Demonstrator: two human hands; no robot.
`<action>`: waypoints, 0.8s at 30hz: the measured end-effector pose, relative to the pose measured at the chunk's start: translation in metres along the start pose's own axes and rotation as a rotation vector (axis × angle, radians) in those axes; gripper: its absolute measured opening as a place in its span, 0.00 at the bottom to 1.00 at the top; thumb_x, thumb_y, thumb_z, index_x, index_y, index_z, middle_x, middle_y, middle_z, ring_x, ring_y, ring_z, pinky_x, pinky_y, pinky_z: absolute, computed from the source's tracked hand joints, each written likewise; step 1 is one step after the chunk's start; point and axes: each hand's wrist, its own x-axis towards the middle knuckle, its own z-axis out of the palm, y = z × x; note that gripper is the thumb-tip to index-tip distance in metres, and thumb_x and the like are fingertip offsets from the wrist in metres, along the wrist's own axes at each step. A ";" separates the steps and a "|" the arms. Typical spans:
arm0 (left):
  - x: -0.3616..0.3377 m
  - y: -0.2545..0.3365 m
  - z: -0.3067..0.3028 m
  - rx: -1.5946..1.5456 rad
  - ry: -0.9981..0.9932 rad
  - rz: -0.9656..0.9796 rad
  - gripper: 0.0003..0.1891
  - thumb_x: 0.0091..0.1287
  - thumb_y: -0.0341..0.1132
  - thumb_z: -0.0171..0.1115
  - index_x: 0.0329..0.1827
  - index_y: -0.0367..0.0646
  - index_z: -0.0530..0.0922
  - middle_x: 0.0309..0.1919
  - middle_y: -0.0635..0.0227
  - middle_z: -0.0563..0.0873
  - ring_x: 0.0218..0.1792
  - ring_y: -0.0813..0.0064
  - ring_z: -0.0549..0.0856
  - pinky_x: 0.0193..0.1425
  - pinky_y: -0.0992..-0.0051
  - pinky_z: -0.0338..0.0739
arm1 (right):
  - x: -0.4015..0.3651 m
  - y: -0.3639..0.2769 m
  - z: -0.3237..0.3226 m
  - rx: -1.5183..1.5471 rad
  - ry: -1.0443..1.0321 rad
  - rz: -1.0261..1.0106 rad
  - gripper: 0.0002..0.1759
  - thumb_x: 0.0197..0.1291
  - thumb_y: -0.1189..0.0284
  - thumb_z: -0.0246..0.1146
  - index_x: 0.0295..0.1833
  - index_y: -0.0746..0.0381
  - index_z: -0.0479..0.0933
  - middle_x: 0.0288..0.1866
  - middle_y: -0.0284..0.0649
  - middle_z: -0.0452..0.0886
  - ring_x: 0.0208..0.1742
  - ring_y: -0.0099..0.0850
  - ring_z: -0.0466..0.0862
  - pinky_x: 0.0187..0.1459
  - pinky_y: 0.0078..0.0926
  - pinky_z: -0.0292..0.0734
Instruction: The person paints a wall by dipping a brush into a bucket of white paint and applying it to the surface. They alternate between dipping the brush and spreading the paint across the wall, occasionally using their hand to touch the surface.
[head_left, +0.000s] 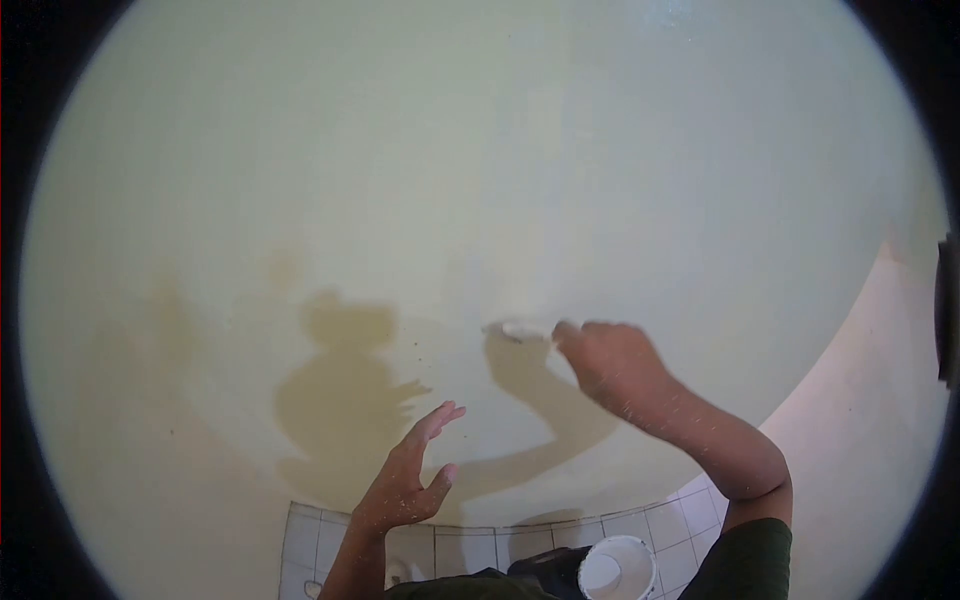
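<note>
Gripped in the closed fingers of the right hand (605, 360), a small pale tool (515, 331) with a darker far tip, blurred and too indistinct to identify. Held up before a pale wall (300, 150), pointing left from the grip, close to the painted-looking surface; contact between tip and wall impossible to confirm. Directly below the tool and grip, a bent arm shadow (560, 410) cast across the wall.

To the lower left of the grip, well apart from the tool, the left hand (412, 480), raised and open, apparently holding nothing, with thumb apart from the fingers. Farther left of the grip, a broad, dark shadow (335, 390) on the same wall. Scattered over the right forearm (690, 425), pale flecks; at the upper arm, below and right of the grip, a dark green sleeve (745, 560).

Far below the grip, at the foot of the wall, white floor tiles (465, 550) with dark joints. Set down there, a round white bucket (618, 538), open at the top, with pale contents or a pale inner base, just beside a dark object (545, 572) partly hidden by clothing. Far right of the grip, a pinkish surface (850, 370).
</note>
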 end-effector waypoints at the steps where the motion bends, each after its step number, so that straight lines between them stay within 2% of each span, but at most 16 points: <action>1: 0.002 -0.006 -0.004 -0.014 -0.004 0.027 0.40 0.67 0.24 0.62 0.83 0.40 0.59 0.75 0.50 0.75 0.78 0.53 0.73 0.80 0.52 0.69 | 0.011 0.000 -0.019 -0.011 0.050 0.051 0.07 0.71 0.70 0.62 0.50 0.61 0.80 0.32 0.50 0.84 0.35 0.51 0.87 0.36 0.48 0.81; 3: 0.007 -0.012 -0.014 -0.034 -0.030 0.036 0.40 0.67 0.24 0.62 0.83 0.39 0.59 0.76 0.50 0.74 0.78 0.52 0.72 0.80 0.52 0.68 | 0.030 -0.004 -0.057 0.038 0.189 0.123 0.08 0.70 0.72 0.62 0.51 0.62 0.76 0.32 0.51 0.83 0.37 0.53 0.86 0.38 0.53 0.80; 4: 0.010 -0.011 -0.021 -0.041 -0.053 0.019 0.39 0.67 0.25 0.62 0.83 0.38 0.58 0.77 0.50 0.74 0.79 0.51 0.71 0.81 0.52 0.68 | 0.036 -0.011 -0.079 0.094 0.284 0.207 0.07 0.73 0.70 0.62 0.50 0.60 0.77 0.33 0.50 0.84 0.37 0.54 0.85 0.39 0.52 0.79; 6: 0.013 -0.014 -0.027 -0.092 -0.070 0.001 0.39 0.67 0.26 0.62 0.83 0.37 0.58 0.77 0.51 0.73 0.79 0.50 0.70 0.81 0.53 0.66 | 0.049 -0.016 -0.098 0.115 0.582 0.212 0.05 0.70 0.73 0.66 0.47 0.61 0.79 0.29 0.49 0.82 0.32 0.51 0.84 0.35 0.48 0.76; 8: 0.017 -0.019 -0.035 -0.149 -0.085 0.005 0.40 0.67 0.26 0.61 0.83 0.37 0.58 0.77 0.51 0.73 0.79 0.50 0.70 0.82 0.53 0.65 | 0.057 -0.028 -0.119 0.024 0.688 0.293 0.04 0.69 0.74 0.67 0.45 0.62 0.80 0.27 0.47 0.81 0.28 0.47 0.82 0.32 0.44 0.74; 11: 0.024 -0.031 -0.045 -0.187 -0.145 0.040 0.40 0.66 0.25 0.61 0.83 0.38 0.58 0.77 0.52 0.73 0.79 0.51 0.70 0.83 0.54 0.64 | 0.065 -0.036 -0.127 -0.072 0.819 0.303 0.04 0.69 0.75 0.68 0.44 0.63 0.79 0.27 0.45 0.80 0.25 0.43 0.80 0.29 0.41 0.72; 14: 0.030 -0.038 -0.053 -0.213 -0.189 0.039 0.40 0.67 0.25 0.61 0.84 0.39 0.58 0.77 0.52 0.73 0.79 0.52 0.70 0.83 0.54 0.64 | 0.066 -0.047 -0.122 -0.207 0.830 0.234 0.05 0.70 0.75 0.67 0.42 0.63 0.78 0.26 0.45 0.78 0.23 0.43 0.78 0.27 0.42 0.70; 20: 0.042 -0.047 -0.065 -0.254 -0.276 0.042 0.39 0.67 0.24 0.60 0.84 0.39 0.58 0.77 0.52 0.74 0.79 0.52 0.71 0.83 0.54 0.64 | 0.069 -0.058 -0.102 -0.188 0.751 0.283 0.08 0.70 0.76 0.66 0.38 0.64 0.74 0.22 0.44 0.71 0.21 0.44 0.74 0.25 0.44 0.67; 24: 0.051 -0.051 -0.070 -0.276 -0.329 0.095 0.39 0.67 0.25 0.61 0.83 0.39 0.58 0.76 0.53 0.75 0.78 0.53 0.73 0.82 0.54 0.66 | 0.067 -0.068 -0.099 -0.151 0.627 0.374 0.04 0.72 0.74 0.64 0.43 0.63 0.77 0.26 0.46 0.75 0.23 0.46 0.78 0.26 0.45 0.70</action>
